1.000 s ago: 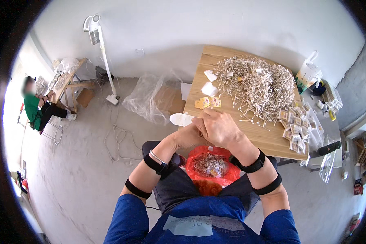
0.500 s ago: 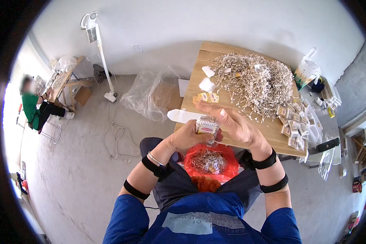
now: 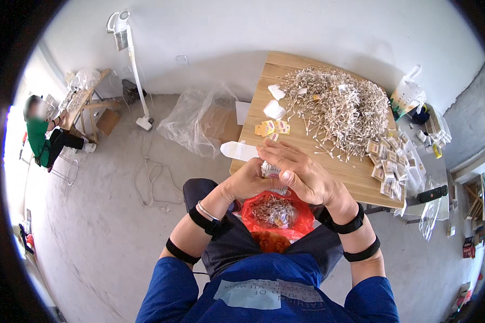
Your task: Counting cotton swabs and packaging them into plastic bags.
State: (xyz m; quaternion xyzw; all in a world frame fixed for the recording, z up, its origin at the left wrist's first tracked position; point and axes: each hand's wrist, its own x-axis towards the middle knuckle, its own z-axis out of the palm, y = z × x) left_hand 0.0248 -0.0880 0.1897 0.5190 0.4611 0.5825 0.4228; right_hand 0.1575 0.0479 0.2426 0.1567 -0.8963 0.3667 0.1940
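My left hand (image 3: 246, 181) is wrapped round a small clear pack of cotton swabs (image 3: 270, 170), held upright above my lap at the table's near edge. Over the top of that pack lies my right hand (image 3: 310, 175), its fingers stretched flat and its palm hiding much of the swabs. A white strip with a pointed end (image 3: 237, 151) sticks out to the left beside my left fingers; whether it belongs to the pack I cannot tell. Below my hands, a red plastic bag (image 3: 302, 222) between my knees holds loose swabs (image 3: 274, 210).
A wooden table (image 3: 328, 173) bears a big heap of cotton swabs (image 3: 342, 107), yellow cards (image 3: 272, 127), white wads (image 3: 275, 110) and filled packs (image 3: 389, 161). Clear plastic sheeting (image 3: 186, 126) and a cable (image 3: 155, 180) lie on the floor. Another person (image 3: 40, 134) sits far left.
My right hand has come down and leftward onto the top of the pack, covering most of it. My left hand keeps its hold.
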